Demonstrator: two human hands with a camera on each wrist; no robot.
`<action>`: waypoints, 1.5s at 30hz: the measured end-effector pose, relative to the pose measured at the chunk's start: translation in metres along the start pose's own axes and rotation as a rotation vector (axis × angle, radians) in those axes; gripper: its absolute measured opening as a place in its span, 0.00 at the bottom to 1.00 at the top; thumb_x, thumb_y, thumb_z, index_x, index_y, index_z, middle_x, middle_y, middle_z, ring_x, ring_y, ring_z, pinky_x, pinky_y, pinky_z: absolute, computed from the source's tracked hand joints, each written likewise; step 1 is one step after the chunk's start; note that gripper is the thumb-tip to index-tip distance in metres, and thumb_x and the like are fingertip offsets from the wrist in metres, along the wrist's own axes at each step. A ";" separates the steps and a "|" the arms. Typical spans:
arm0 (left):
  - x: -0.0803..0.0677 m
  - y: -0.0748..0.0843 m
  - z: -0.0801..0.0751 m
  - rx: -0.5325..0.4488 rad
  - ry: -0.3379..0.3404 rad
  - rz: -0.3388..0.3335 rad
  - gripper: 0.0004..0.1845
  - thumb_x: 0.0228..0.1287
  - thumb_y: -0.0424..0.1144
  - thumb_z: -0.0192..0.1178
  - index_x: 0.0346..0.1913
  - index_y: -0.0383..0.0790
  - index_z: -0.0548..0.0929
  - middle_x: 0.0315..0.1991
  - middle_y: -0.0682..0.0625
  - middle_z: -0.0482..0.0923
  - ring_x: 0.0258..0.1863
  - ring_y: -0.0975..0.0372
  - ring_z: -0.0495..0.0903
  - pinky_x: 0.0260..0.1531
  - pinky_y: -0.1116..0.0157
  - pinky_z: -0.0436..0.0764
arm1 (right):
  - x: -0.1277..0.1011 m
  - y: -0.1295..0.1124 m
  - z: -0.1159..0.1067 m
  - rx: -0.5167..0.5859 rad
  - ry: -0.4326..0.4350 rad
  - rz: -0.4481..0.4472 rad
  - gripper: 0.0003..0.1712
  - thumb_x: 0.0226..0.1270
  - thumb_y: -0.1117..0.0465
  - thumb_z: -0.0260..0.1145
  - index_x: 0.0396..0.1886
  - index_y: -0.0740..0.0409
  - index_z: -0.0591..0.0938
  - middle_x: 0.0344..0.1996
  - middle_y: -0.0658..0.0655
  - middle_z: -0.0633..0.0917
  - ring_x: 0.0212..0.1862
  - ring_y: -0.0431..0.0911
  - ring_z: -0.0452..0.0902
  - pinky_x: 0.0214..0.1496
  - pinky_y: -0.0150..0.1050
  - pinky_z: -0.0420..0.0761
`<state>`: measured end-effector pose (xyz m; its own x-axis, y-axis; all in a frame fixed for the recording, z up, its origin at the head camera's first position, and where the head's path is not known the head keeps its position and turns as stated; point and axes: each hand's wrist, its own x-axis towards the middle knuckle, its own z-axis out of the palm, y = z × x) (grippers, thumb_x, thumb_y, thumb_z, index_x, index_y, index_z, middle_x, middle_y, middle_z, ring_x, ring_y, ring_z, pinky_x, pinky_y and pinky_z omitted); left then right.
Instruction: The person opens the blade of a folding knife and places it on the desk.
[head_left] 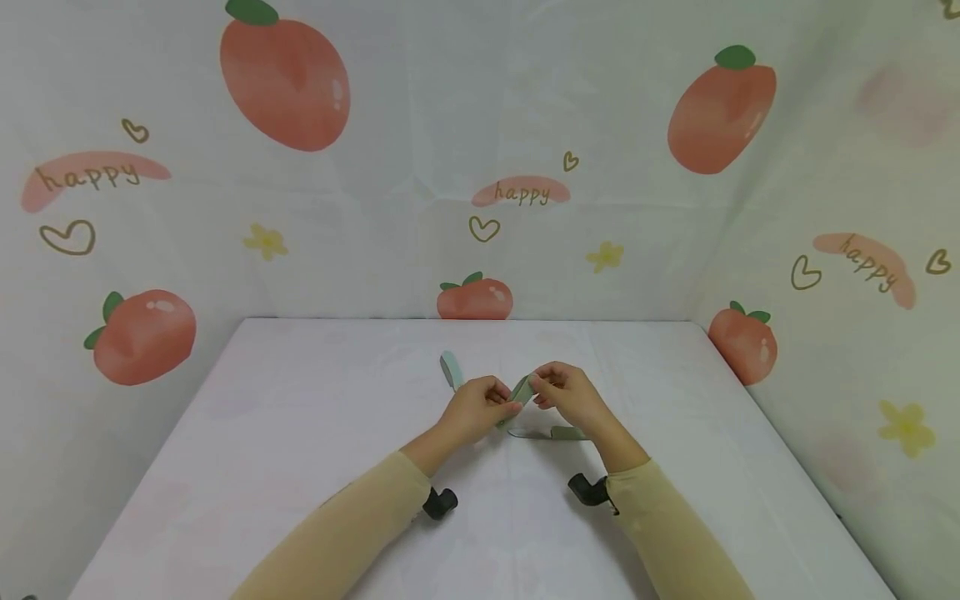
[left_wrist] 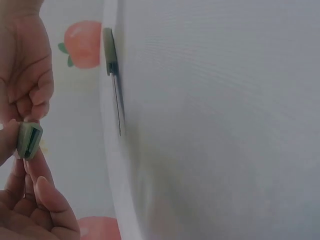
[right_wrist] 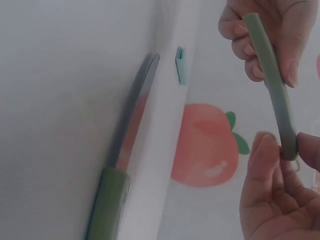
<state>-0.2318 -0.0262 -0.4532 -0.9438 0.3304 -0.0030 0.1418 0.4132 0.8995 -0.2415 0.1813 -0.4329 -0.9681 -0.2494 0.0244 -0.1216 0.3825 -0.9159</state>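
Both hands hold a narrow green slotted piece, possibly a knife sheath (head_left: 522,391), above the white table. My left hand (head_left: 474,409) pinches its nearer left end between thumb and fingers. At the opposite end, my right hand (head_left: 572,395) grips it by the fingertips. The left wrist view shows a dark slot running along the sheath-like piece (left_wrist: 30,142). Below the hands lies a knife (head_left: 567,433) with a green handle, blade pointing left. The right wrist view shows the knife's handle (right_wrist: 109,202) up close, with its bare blade.
A pale teal slotted piece (head_left: 452,369) lies farther back, just beyond the left hand. The white table (head_left: 300,433) meets walls of fruit-printed cloth (head_left: 390,167) at the back and sides. A black wrist camera (head_left: 440,503) sits under the left sleeve, another (head_left: 588,490) by the right.
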 end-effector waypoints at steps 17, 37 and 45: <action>-0.013 0.002 -0.015 0.118 -0.174 0.186 0.12 0.69 0.47 0.64 0.33 0.46 0.77 0.24 0.58 0.74 0.23 0.68 0.70 0.24 0.69 0.69 | -0.010 -0.005 0.005 0.089 -0.184 -0.037 0.13 0.76 0.64 0.60 0.48 0.72 0.78 0.34 0.59 0.84 0.36 0.46 0.81 0.40 0.37 0.82; -0.019 -0.004 -0.025 0.039 -0.143 0.198 0.11 0.75 0.42 0.58 0.32 0.44 0.78 0.21 0.57 0.68 0.24 0.65 0.66 0.25 0.68 0.66 | -0.015 -0.012 0.010 0.116 -0.177 -0.037 0.13 0.76 0.65 0.61 0.47 0.74 0.78 0.32 0.55 0.84 0.34 0.45 0.80 0.39 0.35 0.82; -0.023 -0.005 -0.028 0.022 -0.092 0.218 0.11 0.74 0.42 0.58 0.32 0.43 0.78 0.21 0.56 0.67 0.23 0.66 0.64 0.25 0.68 0.65 | -0.014 -0.011 0.014 0.159 -0.175 -0.040 0.13 0.75 0.65 0.60 0.48 0.74 0.78 0.33 0.55 0.84 0.34 0.43 0.81 0.39 0.34 0.82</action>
<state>-0.2188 -0.0597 -0.4454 -0.8591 0.4894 0.1495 0.3466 0.3415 0.8737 -0.2232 0.1680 -0.4286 -0.9090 -0.4167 0.0047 -0.1096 0.2282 -0.9674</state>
